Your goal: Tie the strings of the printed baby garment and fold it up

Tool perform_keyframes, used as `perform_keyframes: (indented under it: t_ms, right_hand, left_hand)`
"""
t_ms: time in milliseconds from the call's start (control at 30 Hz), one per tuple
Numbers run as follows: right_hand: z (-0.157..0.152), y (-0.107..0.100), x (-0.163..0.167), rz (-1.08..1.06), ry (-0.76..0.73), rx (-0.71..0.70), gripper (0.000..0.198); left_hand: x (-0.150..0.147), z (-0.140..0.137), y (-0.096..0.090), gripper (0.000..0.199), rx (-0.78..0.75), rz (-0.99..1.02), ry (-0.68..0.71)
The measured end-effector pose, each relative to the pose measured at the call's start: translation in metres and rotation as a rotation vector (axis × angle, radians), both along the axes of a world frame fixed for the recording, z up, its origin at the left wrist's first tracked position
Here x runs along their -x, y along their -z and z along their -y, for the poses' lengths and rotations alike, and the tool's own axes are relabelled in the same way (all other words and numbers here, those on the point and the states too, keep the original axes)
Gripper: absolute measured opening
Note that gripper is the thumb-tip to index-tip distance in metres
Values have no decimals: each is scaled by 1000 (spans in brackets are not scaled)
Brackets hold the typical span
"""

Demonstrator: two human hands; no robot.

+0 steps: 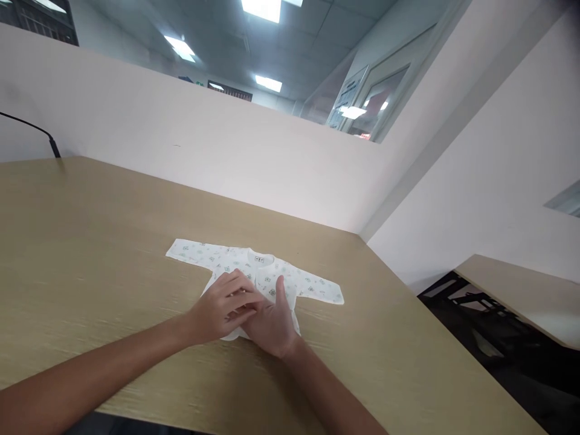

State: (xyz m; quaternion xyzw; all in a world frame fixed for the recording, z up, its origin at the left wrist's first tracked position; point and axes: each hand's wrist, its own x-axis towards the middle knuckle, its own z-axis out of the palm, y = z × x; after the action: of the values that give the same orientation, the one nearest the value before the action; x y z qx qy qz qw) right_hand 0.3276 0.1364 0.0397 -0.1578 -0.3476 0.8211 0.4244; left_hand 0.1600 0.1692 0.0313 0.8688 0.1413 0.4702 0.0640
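A small white baby shirt (pixel 276 275) with a pale green and grey print lies spread out, sleeves stretched to both sides and neckline facing away from me. Over its lower body, my left hand (pixel 229 305) meets my right hand (pixel 272 323). The left fingers are bent slightly, a little apart, and rest across the right hand's fingers and palm. My right palm is turned up with its thumb raised; the left hand covers most of its fingers. I see nothing held in either hand. Both hands hide the middle and much of the lower edge of the shirt.
The shirt lies on a wood-coloured table (pixel 113 241). A white partition wall (pixel 226 157) rises along the far edge. At the back left stands a black cable (pixel 52 145). Another table (pixel 512 290) is at the right, beyond this table's edge.
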Motion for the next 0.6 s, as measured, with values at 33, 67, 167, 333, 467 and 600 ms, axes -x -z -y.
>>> perform_keyframes:
  t_ms: [33,67,167,333,467,600]
  right_hand:
    - [1,1,2,-9,-18,12,94]
    - [1,2,4,-17,-33,26,95]
    - [0,6,6,-55,-56,81,94]
    - [-4,14,7,-70,-26,157,90]
    - [-5,18,9,-36,44,232,85]
    - [-5,18,9,10,81,255,83]
  left_hand:
    - [0,-1,1,25,-11,12,-2]
    - [0,-3,2,23,-22,23,-3]
    - [0,-4,2,18,-56,37,-16]
    - [-1,-3,1,17,-117,-5,-48]
    - [-2,-5,3,19,-137,-55,-69]
    - [-2,-5,5,21,-97,-108,-85]
